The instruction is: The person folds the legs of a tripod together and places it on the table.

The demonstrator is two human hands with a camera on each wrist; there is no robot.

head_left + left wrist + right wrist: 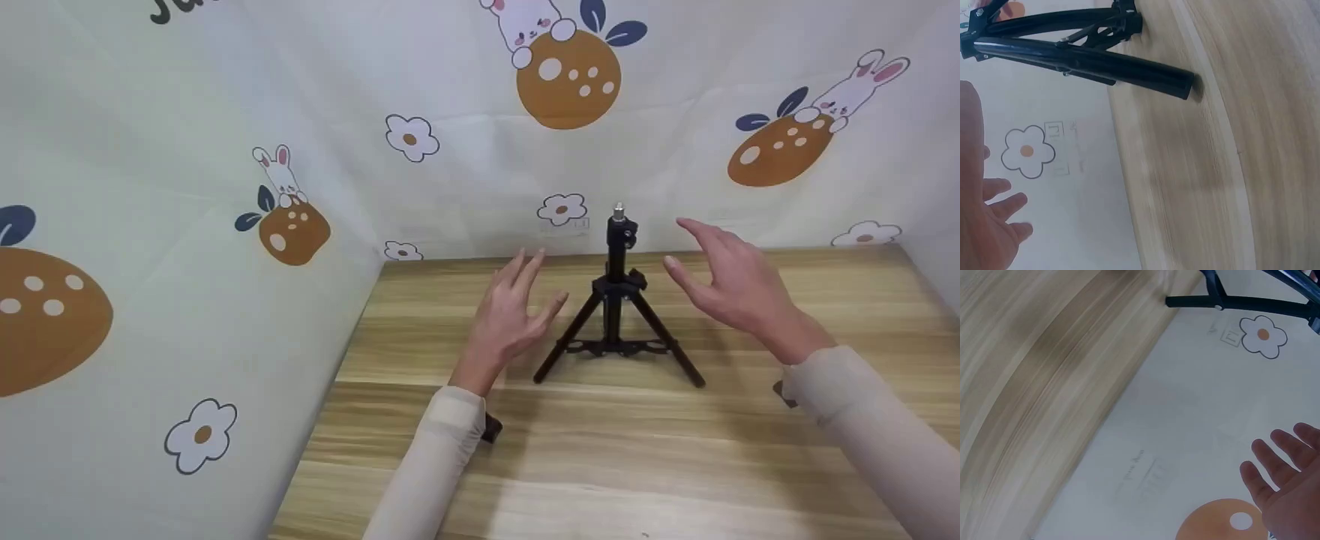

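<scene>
A small black tripod stand (613,315) stands upright on the wooden table, legs spread, with a silver screw tip on top. My left hand (511,315) hovers just left of it, fingers extended and thumb toward the stand, apart from it. On the other side, my right hand (739,285) is raised with fingers spread, also not touching it. In the left wrist view a tripod leg (1089,62) crosses the top, and the fingers of the left hand (985,208) show at the lower left. The right wrist view has the right hand (1292,484) with nothing in it.
The wooden table (600,465) meets a pale cloth backdrop (465,180) printed with rabbits, fruit and flowers, behind and at the left. Small black pieces (491,429) show beside both wrists, partly hidden by the sleeves.
</scene>
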